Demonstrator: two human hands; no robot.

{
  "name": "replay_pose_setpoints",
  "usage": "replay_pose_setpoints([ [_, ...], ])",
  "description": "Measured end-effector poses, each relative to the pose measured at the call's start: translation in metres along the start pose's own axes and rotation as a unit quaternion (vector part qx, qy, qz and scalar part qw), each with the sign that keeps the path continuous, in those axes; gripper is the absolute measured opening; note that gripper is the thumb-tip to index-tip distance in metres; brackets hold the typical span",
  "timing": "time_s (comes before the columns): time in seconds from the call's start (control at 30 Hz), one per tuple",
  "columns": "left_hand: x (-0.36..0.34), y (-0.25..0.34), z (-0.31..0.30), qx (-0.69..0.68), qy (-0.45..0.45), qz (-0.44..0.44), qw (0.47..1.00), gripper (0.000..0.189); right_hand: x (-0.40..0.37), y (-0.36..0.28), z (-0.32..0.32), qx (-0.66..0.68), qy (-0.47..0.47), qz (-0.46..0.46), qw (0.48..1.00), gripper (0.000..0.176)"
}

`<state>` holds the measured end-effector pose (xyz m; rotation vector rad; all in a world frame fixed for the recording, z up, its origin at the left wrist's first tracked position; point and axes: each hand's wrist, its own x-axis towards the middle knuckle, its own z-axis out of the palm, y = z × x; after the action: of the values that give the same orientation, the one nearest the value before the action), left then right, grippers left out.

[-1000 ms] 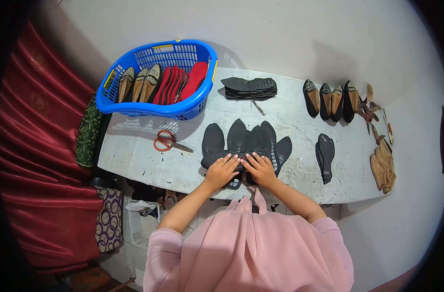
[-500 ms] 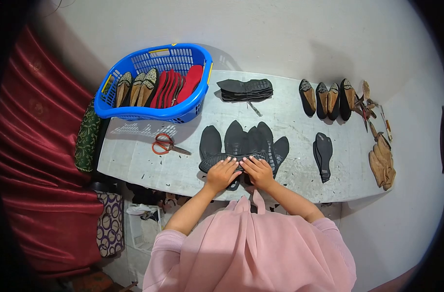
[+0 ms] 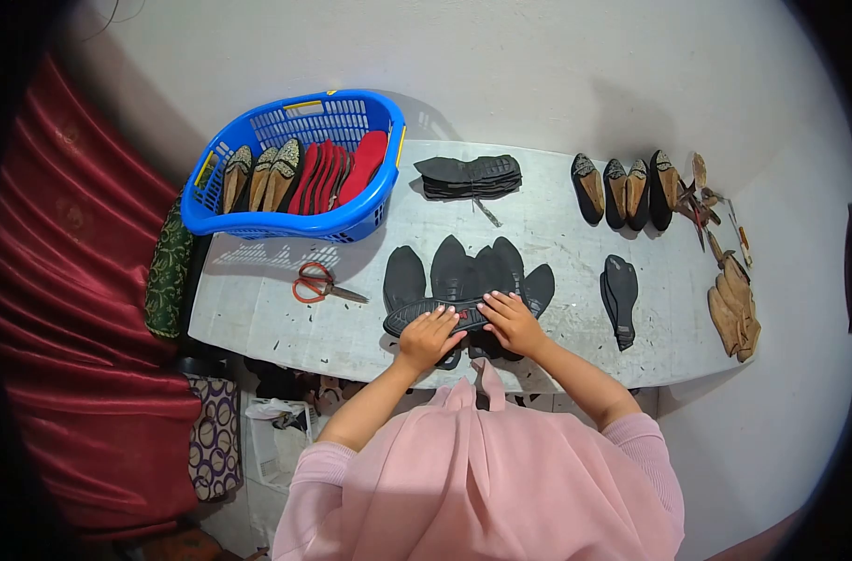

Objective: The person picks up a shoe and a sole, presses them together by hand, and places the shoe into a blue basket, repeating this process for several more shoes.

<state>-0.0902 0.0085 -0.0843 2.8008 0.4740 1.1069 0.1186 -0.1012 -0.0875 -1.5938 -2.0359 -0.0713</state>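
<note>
A black shoe sole point(image 3: 409, 314) lies crosswise over several black soles point(image 3: 452, 266) fanned out at the table's front. My left hand point(image 3: 429, 337) rests on its middle, fingers spread a little and pointing up the table. My right hand point(image 3: 512, 323) lies on its right part, fingers stretched out. Between my hands a small red mark shows on the sole. Lower ends of the fanned soles stick out beneath it, near the table's front edge. Left of the soles are scissors point(image 3: 325, 284) with orange handles.
On the white table point(image 3: 557, 355), a blue basket point(image 3: 346, 224) holds shoes and red insoles. A tied black stack point(image 3: 471, 178) lies at the back. To the right are black soles point(image 3: 619, 297), patterned shoes point(image 3: 587, 189), tools point(image 3: 701, 210) and wooden shoe forms point(image 3: 732, 309).
My right hand has moved right along the crosswise sole, widening the gap between my hands. The red mark on the sole now shows.
</note>
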Motion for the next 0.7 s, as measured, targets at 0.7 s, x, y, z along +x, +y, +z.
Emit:
replay_pose_setpoints([
  [0.7,0.001,0.009,-0.004,-0.012,0.007,0.006,1.0,0.031,0.001,0.01,0.045,0.282,0.168,0.429,0.841,0.04],
])
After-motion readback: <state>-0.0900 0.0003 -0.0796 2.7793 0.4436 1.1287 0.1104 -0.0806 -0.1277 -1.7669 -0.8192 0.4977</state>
